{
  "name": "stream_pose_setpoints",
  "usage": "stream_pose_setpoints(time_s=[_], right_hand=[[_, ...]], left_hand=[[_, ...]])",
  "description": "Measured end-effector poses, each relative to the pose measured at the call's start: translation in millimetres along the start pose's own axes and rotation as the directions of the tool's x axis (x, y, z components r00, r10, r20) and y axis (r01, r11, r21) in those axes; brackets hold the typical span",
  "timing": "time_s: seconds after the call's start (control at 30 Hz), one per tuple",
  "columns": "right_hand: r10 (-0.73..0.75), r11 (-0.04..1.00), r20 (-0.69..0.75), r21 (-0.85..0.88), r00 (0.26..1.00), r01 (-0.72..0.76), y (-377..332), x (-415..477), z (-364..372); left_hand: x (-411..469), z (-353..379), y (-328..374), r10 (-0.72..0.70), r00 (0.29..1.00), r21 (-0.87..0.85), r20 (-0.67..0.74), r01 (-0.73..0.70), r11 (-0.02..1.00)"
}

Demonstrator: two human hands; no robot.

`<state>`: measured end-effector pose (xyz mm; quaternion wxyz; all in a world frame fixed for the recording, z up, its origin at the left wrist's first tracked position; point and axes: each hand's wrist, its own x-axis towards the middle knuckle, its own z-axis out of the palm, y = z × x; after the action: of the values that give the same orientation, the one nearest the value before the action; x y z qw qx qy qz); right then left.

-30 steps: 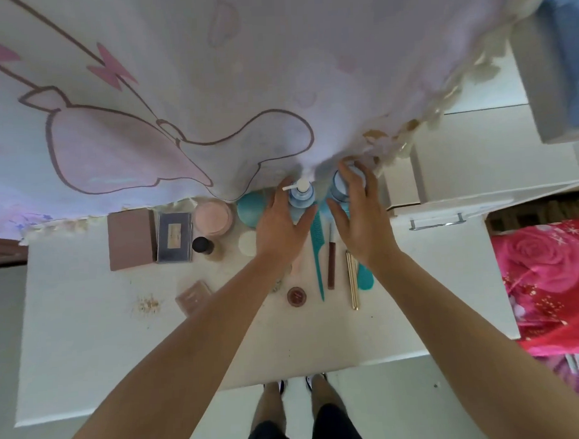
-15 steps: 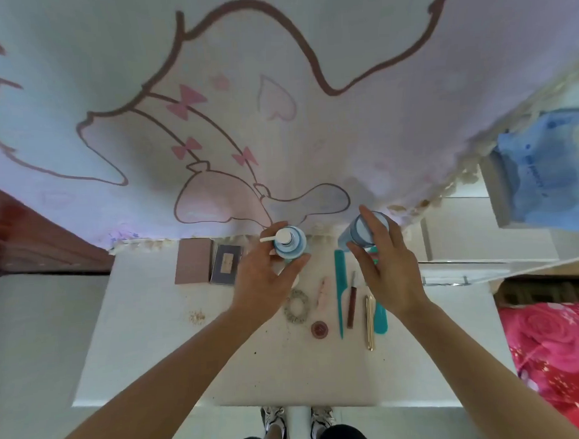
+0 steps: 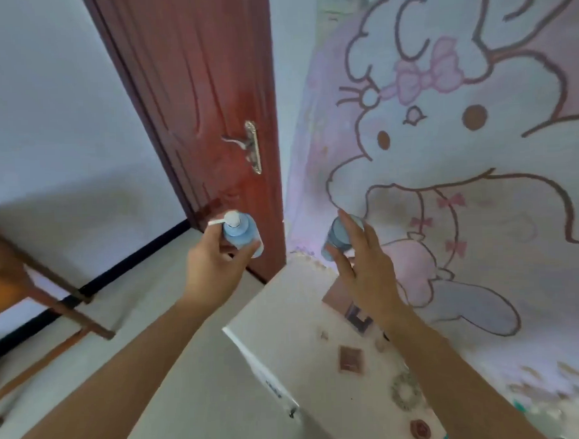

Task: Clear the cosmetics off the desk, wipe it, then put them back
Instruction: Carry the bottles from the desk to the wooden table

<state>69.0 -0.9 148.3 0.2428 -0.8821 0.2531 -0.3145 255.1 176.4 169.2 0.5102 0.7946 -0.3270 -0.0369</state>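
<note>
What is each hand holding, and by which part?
Left hand grips the pump bottle round its body, below the pump. Right hand pinches the darker bottle by its sides, thumb against fingers.

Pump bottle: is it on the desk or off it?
Off it: the left hand grips the pump bottle in mid-air, over the floor beside the desk.

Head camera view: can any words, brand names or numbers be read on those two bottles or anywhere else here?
No text can be read anywhere.
Light blue plastic pump bottle in the left hand: no label legible.
Blue-grey capped bottle in the right hand: blurred, nothing legible.
Small grey compact on the white desk: pale label, too blurred.
Dark marks on the desk's edge: too small and blurred.
</note>
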Motion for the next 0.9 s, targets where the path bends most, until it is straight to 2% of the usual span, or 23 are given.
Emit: stream_pose_setpoints(time_s=[0.17,0.4,0.47,0.53,0.67,0.8,0.9], right_hand=[[-0.224,0.967,0.054,0.137,0.973,0.215,-120,35,99],[-0.354,0.915,0.195,0.273,0.915,0.296,-296,55,270],[-0.394,0.894,0.267,0.334,0.879,0.299,-356,62,334],[-0.426,0.878,0.257,0.349,0.868,0.328,-368,64,342],[-0.521,0.833,0.319,0.391,0.792,0.39,-426,98,426],[-0.587,0.782,0.322,0.461,0.743,0.419,-473,146,515],[-0.641,0.738,0.336,0.516,0.69,0.434,-511,179,574]], left_hand=[[0,-155,-55,-0.064,0.968,0.047,-0.242,0.078,0.996],[-27,-350,-165,-0.158,0.874,0.121,-0.46,0.238,0.964],[-37,-413,-207,-0.238,0.814,0.115,-0.53,0.347,0.931],[-38,-420,-216,-0.252,0.822,0.153,-0.511,0.375,0.914],[-16,-481,-270,-0.312,0.762,0.124,-0.567,0.453,0.883],[33,-529,-325,-0.325,0.711,0.113,-0.623,0.493,0.862],[62,-562,-357,-0.342,0.646,0.062,-0.682,0.517,0.854]])
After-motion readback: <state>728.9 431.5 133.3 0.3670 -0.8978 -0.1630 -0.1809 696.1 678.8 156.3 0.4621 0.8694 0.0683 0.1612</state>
